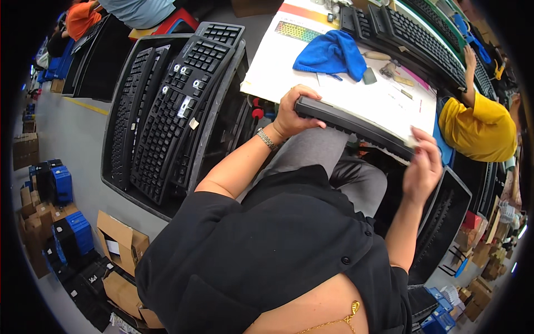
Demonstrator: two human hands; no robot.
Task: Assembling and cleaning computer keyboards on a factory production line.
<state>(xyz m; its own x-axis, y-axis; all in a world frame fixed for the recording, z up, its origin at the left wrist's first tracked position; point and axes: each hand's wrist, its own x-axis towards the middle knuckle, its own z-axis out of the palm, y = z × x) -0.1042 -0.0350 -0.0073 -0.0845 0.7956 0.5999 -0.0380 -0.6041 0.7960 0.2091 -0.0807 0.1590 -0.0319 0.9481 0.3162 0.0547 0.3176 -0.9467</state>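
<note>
A black keyboard (356, 126) stands tilted on its long side at the near edge of the white table (266, 69), above my lap. Its keys face down toward me, mostly hidden. My left hand (295, 113) is closed round its left end, thumb on the near side. At the right end, my right hand (424, 167) has its fingers drawn together round something small and pale, blurred and too small to name. Beyond the keyboard a crumpled blue cloth (336, 53) lies on the table.
Left of me a black bin (193, 167) holds several keyboards (183, 100), one with some keycaps off. More keyboards (417, 34) line the table's far side. A person in yellow (478, 131) works at right. Cardboard boxes (119, 242) and blue crates (75, 234) stand behind at left.
</note>
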